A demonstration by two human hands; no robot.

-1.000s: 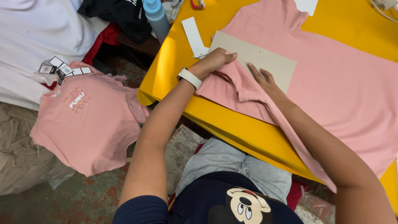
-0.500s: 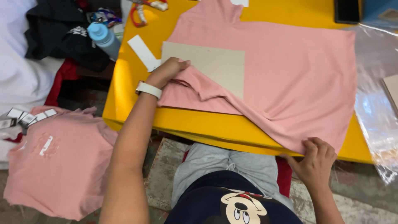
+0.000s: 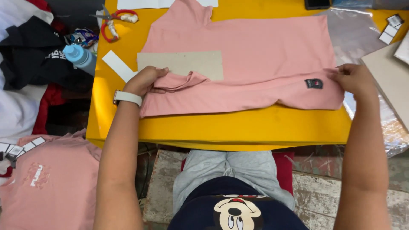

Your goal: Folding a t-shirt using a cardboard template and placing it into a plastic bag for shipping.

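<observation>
A pink T-shirt [image 3: 255, 47] lies spread on the yellow table [image 3: 221, 127], with a grey cardboard sheet [image 3: 183, 64] resting on it. The shirt's near side is folded up over itself into a long band with a small dark label [image 3: 313, 83]. My left hand [image 3: 145, 81], with a white watch on the wrist, pinches the folded sleeve at the band's left end, next to the cardboard. My right hand [image 3: 355, 79] grips the fold's right end at the hem.
Red-handled scissors [image 3: 115, 21] and a white paper strip [image 3: 118, 66] lie at the table's left. A blue bottle [image 3: 80, 57] rests on dark clothes. Clear plastic bags [image 3: 362, 30] and a board [image 3: 390, 76] sit right. A pink shirt pile [image 3: 47, 183] with tags lies lower left.
My right hand has lifted the shirt's lower side from the table's near edge and laid it over the body, ending at the right hem. The view has shifted left.
</observation>
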